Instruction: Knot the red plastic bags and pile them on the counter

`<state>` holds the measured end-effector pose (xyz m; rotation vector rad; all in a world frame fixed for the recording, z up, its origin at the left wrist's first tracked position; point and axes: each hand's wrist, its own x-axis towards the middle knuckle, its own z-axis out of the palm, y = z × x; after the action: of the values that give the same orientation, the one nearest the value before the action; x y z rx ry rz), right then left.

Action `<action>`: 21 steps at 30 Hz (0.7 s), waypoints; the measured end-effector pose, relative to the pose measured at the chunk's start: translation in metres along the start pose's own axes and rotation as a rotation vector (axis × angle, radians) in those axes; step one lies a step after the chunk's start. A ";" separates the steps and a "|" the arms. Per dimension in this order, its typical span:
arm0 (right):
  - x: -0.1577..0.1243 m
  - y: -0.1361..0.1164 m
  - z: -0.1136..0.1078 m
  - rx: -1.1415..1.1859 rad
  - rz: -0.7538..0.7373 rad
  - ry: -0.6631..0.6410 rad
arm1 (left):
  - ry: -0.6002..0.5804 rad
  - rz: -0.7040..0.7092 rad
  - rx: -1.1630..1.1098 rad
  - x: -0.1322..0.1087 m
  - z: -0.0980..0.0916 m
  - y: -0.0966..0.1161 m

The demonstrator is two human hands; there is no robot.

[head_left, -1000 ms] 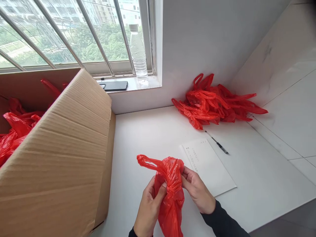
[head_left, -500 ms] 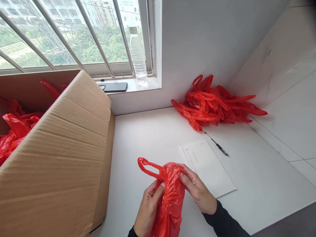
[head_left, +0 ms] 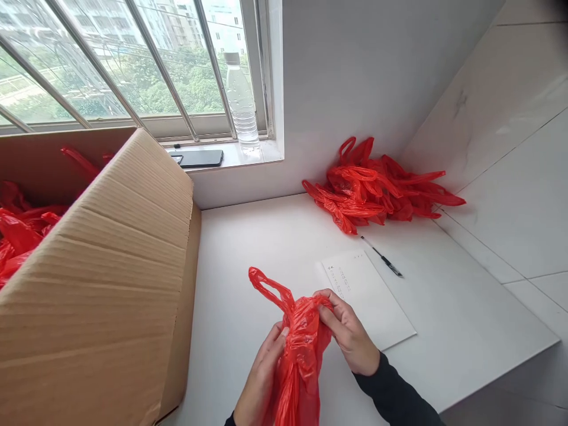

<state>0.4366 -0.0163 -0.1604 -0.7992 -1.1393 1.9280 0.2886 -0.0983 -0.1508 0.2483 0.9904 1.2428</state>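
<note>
A crumpled red plastic bag point(head_left: 298, 349) is held upright over the white counter point(head_left: 266, 248), one handle loop sticking up to the left. My left hand point(head_left: 260, 381) grips its left side with the thumb pressed on the plastic. My right hand point(head_left: 350, 334) pinches the bag's top on the right, fingers closed on it. Both wrists wear dark sleeves.
A big open cardboard box point(head_left: 110, 278) with red bags point(head_left: 18, 231) inside fills the left. A pile of red bags point(head_left: 377, 189) lies in the far corner. A sheet of paper point(head_left: 368, 299) and a pen point(head_left: 382, 258) lie right of my hands. A phone point(head_left: 199, 158) and a bottle point(head_left: 239, 100) stand on the window sill.
The bag's top has been bunched tighter and its handle loop has risen to the left. My hands have sunk a little lower in view, and the view has shifted slightly.
</note>
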 end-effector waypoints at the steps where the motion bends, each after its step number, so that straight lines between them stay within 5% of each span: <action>1: 0.001 0.001 -0.001 -0.002 0.001 0.015 | 0.006 0.009 0.021 -0.001 -0.001 0.000; 14: -0.003 -0.002 0.001 0.008 0.026 0.013 | 0.046 0.082 0.173 0.000 0.005 0.004; 21: -0.014 -0.010 0.009 0.075 0.204 0.048 | 0.126 0.146 0.214 0.001 0.003 0.004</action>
<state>0.4392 -0.0287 -0.1455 -0.9466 -0.9828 2.0935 0.2885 -0.0954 -0.1469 0.4194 1.2343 1.2969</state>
